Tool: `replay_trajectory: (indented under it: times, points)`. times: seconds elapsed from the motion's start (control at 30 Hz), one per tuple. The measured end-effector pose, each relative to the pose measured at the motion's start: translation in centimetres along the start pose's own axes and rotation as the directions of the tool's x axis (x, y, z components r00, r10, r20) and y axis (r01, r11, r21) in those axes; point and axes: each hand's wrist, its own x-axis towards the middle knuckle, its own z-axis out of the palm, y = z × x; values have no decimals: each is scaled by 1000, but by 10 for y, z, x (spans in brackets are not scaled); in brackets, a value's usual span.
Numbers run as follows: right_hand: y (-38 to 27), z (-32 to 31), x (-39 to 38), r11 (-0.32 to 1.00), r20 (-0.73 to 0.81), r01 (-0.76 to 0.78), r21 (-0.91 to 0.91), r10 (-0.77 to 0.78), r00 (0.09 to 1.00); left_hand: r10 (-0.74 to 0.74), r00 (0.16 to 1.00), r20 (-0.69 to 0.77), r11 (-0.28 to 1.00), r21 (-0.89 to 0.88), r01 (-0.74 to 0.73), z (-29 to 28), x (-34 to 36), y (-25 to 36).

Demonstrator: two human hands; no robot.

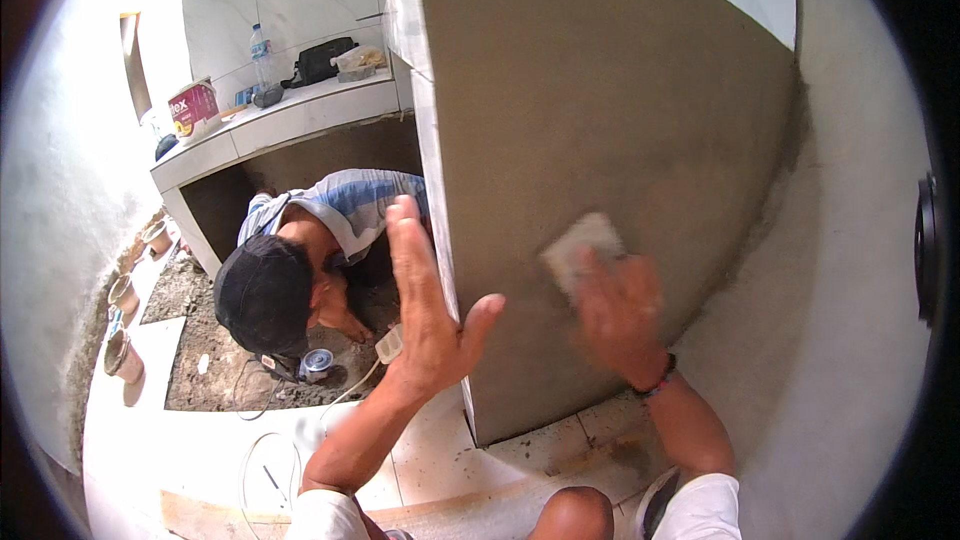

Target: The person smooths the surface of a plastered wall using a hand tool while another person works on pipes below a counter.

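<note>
My right hand [622, 315] presses a pale square pad [585, 248] flat against the grey-brown plastered panel [600, 90]. Motion blurs both, so whether the pad is a sponge cannot be made out. Raised beside the panel's white tiled front edge [432, 155], my left hand [428, 325] has its fingers stretched up and its thumb apart, holding nothing. I cannot tell whether it touches that edge. The plaster looks smooth and damp, with a rougher dark strip along its right side.
At the left, a co-worker in a black cap [265, 290] crouches under a tiled counter [290, 120], near a corded power tool [300, 365]. A paint bucket [195, 110] and bottle [261, 45] stand on the counter. Several small pots [122, 355] line the left wall. A cable [243, 475] crosses the floor.
</note>
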Motion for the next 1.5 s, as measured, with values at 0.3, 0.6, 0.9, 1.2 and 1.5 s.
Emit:
replay_trajectory:
  times: [0.3,0.6,0.9,1.2,1.5]
  points:
    - [-10,-61,171,981,-429,-140,132,184,885,3,1000,-26,972,-233,-9,24,-18,-23]
    - [-48,-4,25,990,-124,-139,35,142,982,-13,999,38,899,-437,28,13,-24,-25]
    - [-67,-54,146,968,-283,-188,164,229,931,-74,996,48,804,-588,88,-7,-21,-28]
    - [-34,30,-39,877,-92,-438,199,462,882,-131,991,18,927,-352,129,1,-16,-11]
    - [-41,-29,105,917,-123,-300,262,340,932,-179,973,-149,922,-370,113,17,-16,-12]
